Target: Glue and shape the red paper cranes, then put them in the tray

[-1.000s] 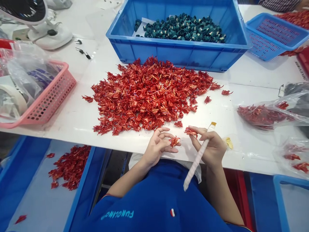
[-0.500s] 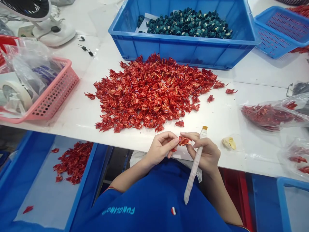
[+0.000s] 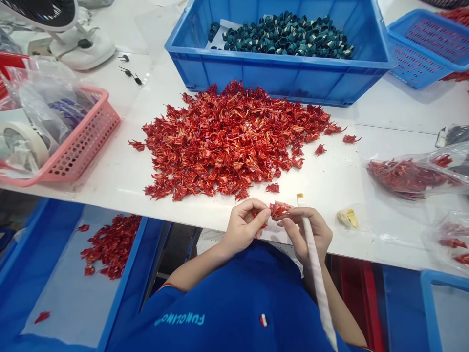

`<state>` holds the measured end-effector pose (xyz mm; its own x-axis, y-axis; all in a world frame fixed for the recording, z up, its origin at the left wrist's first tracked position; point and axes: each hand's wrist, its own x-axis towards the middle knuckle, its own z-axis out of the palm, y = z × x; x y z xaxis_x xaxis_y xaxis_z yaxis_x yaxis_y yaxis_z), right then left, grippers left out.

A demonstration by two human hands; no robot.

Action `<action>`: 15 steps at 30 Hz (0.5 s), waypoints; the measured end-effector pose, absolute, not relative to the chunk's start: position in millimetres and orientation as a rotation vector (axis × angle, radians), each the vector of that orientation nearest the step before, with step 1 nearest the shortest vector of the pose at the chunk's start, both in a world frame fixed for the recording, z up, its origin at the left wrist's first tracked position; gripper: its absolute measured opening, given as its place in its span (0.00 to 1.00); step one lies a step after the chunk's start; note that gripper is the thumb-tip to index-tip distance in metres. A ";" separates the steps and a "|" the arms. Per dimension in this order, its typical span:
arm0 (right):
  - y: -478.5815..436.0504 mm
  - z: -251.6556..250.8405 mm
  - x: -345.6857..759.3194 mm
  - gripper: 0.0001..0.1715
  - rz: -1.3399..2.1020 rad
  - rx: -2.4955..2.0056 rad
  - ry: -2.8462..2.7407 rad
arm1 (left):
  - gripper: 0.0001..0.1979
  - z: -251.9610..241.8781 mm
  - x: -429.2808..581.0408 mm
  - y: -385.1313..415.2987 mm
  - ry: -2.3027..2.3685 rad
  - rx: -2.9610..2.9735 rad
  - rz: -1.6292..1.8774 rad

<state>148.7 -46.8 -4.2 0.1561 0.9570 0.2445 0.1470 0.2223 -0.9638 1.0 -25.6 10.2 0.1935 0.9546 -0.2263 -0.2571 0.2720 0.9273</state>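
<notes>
My left hand (image 3: 242,226) is closed, thumb against fingers, pinching a small red spiky piece (image 3: 279,209) that looks like an artificial flower. Another bit of red shows between its fingers. Opposite it, my right hand (image 3: 311,233) is closed around a slim brush (image 3: 318,276) with a white-wrapped handle and a short tan tip. The fingertips of this hand reach the right side of the red piece. Just beyond both hands, a wide heap of similar red pieces (image 3: 223,142) lies on the white table (image 3: 183,215).
Behind the heap stands a blue bin (image 3: 278,73) of dark green ring-like parts (image 3: 289,36). A pink basket (image 3: 84,142) is at left, and a lower blue tray (image 3: 122,293) holds more red pieces. At right lie a yellowish lump (image 3: 347,218) and a plastic bag (image 3: 414,176) of red pieces.
The brush has swung in my right hand: its tip moved left and its handle end moved right. My right fingers shifted around the red piece. My left hand stays nearly still.
</notes>
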 end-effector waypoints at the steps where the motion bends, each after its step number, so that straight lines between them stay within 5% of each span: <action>1: -46.6 -3.8 146.4 0.08 0.833 -1.217 -1.266 | 0.22 9.7 1.4 -25.9 1.004 0.913 1.038; 15: -47.7 -3.0 137.3 0.03 0.555 -1.245 -1.380 | 0.12 3.5 3.2 -26.9 1.164 1.413 1.343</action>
<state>137.3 -47.7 -3.0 0.2004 0.8880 0.4139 0.3543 0.3282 -0.8756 3.2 -26.9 3.5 -0.0070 0.9770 0.2132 0.0717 -0.2121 0.9746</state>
